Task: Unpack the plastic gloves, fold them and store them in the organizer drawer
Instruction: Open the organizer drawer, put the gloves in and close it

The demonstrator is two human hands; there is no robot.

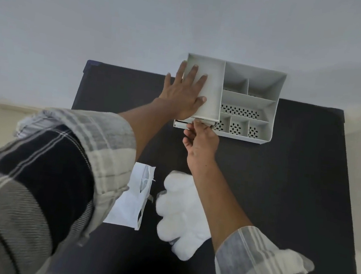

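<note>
At the far edge of the dark counter (pixel 281 193), the left hand (pixel 184 94) presses flat and open on the light grey plastic organizer (pixel 250 99) while the right hand (pixel 199 140) pinches its drawer front (pixel 182 124); near them lie the flimsy, slippery white plastic gloves (pixel 180 213), probably best pinched at the cuff.

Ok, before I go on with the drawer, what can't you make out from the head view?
- Drawer interior: barely open, covered by the organizer top.
- Right hand grip on the drawer front: fingertips hidden by the hand itself.
- Glove count: one white blurred heap.
- Opened packet: left part behind the sleeve.
</note>
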